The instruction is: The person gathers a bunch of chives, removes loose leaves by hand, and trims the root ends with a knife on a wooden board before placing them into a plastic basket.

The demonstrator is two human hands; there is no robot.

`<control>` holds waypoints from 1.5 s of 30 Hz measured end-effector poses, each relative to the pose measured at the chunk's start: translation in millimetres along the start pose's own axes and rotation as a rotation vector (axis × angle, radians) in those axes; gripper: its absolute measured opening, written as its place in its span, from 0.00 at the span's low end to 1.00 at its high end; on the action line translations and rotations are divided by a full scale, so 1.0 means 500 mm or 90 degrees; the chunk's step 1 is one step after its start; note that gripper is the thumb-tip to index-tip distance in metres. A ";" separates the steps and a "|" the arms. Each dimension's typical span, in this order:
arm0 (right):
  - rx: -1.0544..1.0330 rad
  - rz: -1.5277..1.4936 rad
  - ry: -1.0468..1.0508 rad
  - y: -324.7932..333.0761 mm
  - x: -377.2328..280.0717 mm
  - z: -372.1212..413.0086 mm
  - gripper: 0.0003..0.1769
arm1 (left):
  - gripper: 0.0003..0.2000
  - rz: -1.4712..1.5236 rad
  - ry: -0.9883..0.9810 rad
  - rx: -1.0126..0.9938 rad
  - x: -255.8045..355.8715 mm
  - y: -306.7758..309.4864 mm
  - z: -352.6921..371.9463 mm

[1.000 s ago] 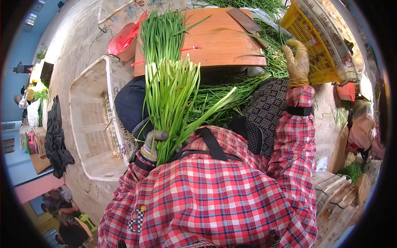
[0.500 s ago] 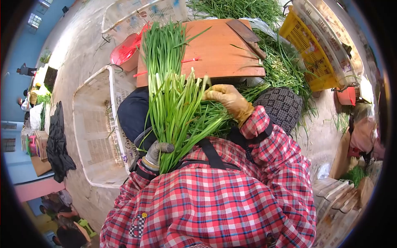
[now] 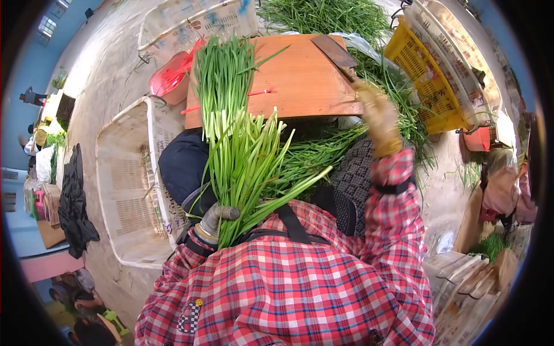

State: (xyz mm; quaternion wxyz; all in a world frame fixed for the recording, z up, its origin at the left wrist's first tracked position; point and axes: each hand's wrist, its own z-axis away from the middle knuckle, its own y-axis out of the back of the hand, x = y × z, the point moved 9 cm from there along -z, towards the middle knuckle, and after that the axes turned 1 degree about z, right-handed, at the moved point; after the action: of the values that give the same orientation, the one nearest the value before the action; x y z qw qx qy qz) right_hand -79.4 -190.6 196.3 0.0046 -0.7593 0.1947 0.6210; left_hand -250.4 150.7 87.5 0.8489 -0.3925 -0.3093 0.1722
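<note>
My left hand [image 3: 216, 218], in a grey glove, grips the base of a bundle of green chives [image 3: 245, 164] that fans upward over my lap. My right hand [image 3: 376, 115], in a yellow glove and blurred, reaches to the right end of the wooden cutting board [image 3: 306, 81]. Its fingers lie over the handle of the cleaver [image 3: 336, 52] resting there; whether they have closed on it is unclear. A second bundle of chives [image 3: 222, 75] lies on the board's left side, beside a red tie [image 3: 259, 91].
A white crate [image 3: 127, 179] stands at my left, a red bowl [image 3: 170, 75] beyond it. A yellow crate [image 3: 427, 72] sits at the right. Loose chives [image 3: 329, 14] pile behind and around the board. Other people are far left on the concrete floor.
My right hand left the chive bundle, where it was half a second ago, and swung up and right to the cleaver's handle. My left hand keeps its hold.
</note>
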 end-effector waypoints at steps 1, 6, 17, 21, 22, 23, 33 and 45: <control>-0.243 0.072 -0.033 -0.087 0.008 0.027 0.17 | 0.35 -0.017 -0.007 -0.004 0.003 -0.013 -0.001; -0.426 0.054 -0.073 -0.281 -0.034 0.156 0.21 | 0.33 -0.037 -0.022 0.022 0.015 -0.045 0.003; -0.182 -0.205 -0.121 -0.037 0.025 0.048 0.13 | 0.35 0.066 -0.029 0.081 -0.004 0.088 0.012; 0.280 -0.149 0.010 0.289 0.090 -0.054 0.13 | 0.36 0.086 0.031 0.073 -0.021 0.106 0.001; 0.275 -0.149 0.013 0.283 0.091 -0.059 0.13 | 0.36 0.089 0.026 0.072 -0.023 0.119 -0.001; 0.290 -0.048 0.085 0.278 0.073 -0.053 0.16 | 0.36 0.080 0.028 0.080 -0.028 0.142 -0.003; -0.554 -0.309 -0.166 -0.292 -0.014 0.090 0.16 | 0.24 0.060 0.015 0.070 -0.019 0.082 0.001; 0.327 0.280 0.278 0.267 -0.109 -0.100 0.17 | 0.19 0.114 -0.073 0.066 -0.003 0.154 -0.006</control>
State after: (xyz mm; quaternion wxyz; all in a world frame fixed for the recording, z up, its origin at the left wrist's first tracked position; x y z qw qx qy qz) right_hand -80.7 -310.4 290.7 0.0198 -0.7877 0.4982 0.3619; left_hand -253.5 196.9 26.2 0.8301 -0.3638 -0.3118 0.2851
